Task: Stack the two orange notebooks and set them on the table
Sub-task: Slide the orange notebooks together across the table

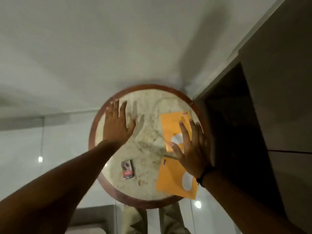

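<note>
A round desk (108, 184) with a pale mottled stone top and a reddish-brown wooden rim carries 2 flat orange notebooks, both lying on its right side and not yet stacked. The farther orange notebook (170, 125) lies with its long axis running away from the person, tilted slightly, a small red label at its far right corner. The nearer orange notebook (170, 179) lies just beside it, closer to the person, its long axis running roughly the same way; its near corner overhangs the desk rim, and a small red label sits at its far left corner. Each cover bears a white rounded patch.

The right hand (190, 149), a dark band at its wrist, is spread flat with fingers splayed over the 2 notebooks, its grip wide open and holding nothing. The left hand (116, 125) is likewise open and flat over the bare left part of the desk. A small red and grey box (127, 169) lies near the desk's near left edge.
</note>
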